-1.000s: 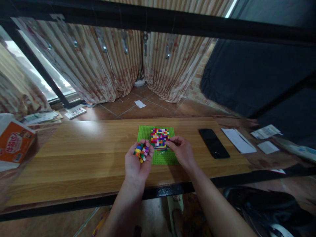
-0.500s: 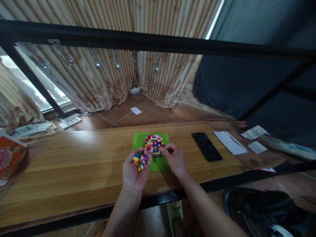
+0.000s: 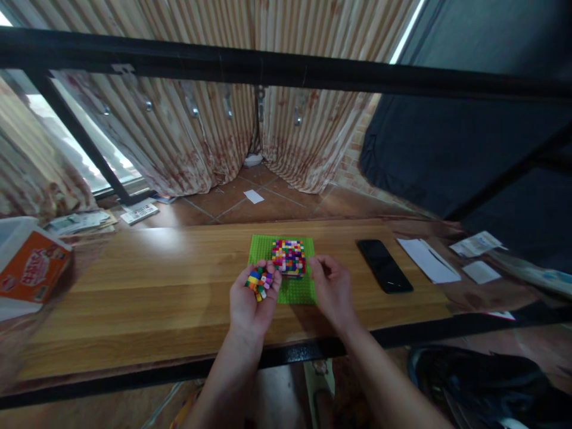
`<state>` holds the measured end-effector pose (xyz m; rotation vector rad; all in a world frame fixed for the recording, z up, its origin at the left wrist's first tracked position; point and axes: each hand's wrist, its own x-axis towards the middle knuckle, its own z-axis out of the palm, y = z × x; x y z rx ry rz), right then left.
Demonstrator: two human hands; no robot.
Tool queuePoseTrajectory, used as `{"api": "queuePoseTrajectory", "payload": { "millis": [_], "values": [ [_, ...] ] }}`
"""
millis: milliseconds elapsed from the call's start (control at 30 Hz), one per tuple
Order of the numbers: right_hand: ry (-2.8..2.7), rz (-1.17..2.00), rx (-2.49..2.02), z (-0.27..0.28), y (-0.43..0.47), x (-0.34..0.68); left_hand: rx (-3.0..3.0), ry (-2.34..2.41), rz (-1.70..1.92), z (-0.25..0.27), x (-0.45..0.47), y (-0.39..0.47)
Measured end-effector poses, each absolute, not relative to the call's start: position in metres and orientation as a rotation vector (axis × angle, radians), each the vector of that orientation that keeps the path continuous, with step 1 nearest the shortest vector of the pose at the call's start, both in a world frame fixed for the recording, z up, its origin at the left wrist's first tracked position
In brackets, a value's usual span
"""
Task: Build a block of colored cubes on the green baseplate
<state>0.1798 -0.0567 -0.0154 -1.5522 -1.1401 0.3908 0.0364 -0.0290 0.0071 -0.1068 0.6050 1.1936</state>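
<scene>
A block built of many small coloured toy bricks (image 3: 288,256) stands on a green studded baseplate (image 3: 295,294). My left hand (image 3: 252,298), palm up and cupped, holds a heap of loose toy bricks (image 3: 259,282) just left of the block. To the block's right, my right hand (image 3: 331,286) hovers over the baseplate's edge, apart from the block. Its thumb and fingers are drawn together, and whatever lies between them is too small or hidden to tell.
The baseplate lies on a wooden table (image 3: 156,286). To the right are a black phone (image 3: 384,266) and white paper (image 3: 428,260). An orange-labelled plastic tub (image 3: 33,268) stands at the left. A dark metal bar (image 3: 286,67) crosses behind the table.
My right hand has drawn back from the block's front right corner, out to the right. My left hand still cups the loose bricks. The view has turned a little to the left.
</scene>
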Motion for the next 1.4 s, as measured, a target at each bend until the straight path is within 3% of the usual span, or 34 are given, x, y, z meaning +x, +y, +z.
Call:
{"api": "queuePoseTrajectory", "payload": {
  "millis": [133, 433, 1033, 1400],
  "values": [
    [-1.083, 0.473, -1.486, -0.01, -0.063, 0.178, -0.109, 0.576, 1.207, 0.007, 0.037, -0.03],
    [-1.566, 0.63, -1.301, -0.001, -0.083, 0.147, -0.021, 0.525, 1.167, 0.01, 0.04, -0.034],
    [-1.659, 0.528, -1.341, -0.006, -0.08, 0.138, -0.05, 0.577, 1.167, 0.009, 0.045, -0.035],
    [-1.233, 0.573, -1.466, -0.004, -0.074, 0.166, -0.17, 0.552, 1.232, 0.008, 0.036, -0.032]
  ]
}}
